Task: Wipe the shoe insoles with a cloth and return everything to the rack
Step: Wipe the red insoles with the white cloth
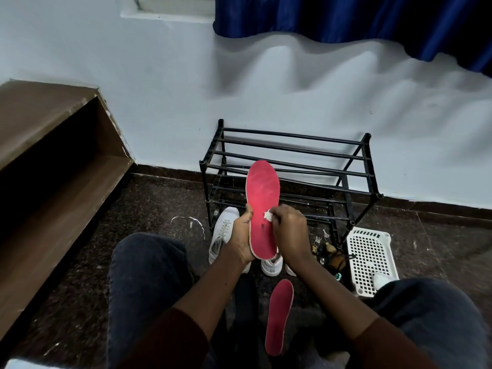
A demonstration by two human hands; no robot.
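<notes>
A pale wall is seen across the back, with a dark blue curtain hung over its upper right part. A brown wooden shelf unit is set along the left side. The dark speckled floor is spread beneath everything. A black barred rack is stood on the floor against the wall. A white perforated basket is placed on the floor just beside the rack's right front leg.

A white shoe is laid on the floor at the rack's left front corner, and a second white shoe is partly hidden behind the hands. A red insole is held upright in front of the rack, its toe end raised. A second red insole is laid flat on the floor between the knees.

The heel half of the raised insole is gripped by the left hand, with the thumb curled over its left edge. A small white cloth is pinched in the curled fingers of the right hand and pressed against the insole's red face near the middle. A bunch of keys is seen on the floor between the rack and the basket.
</notes>
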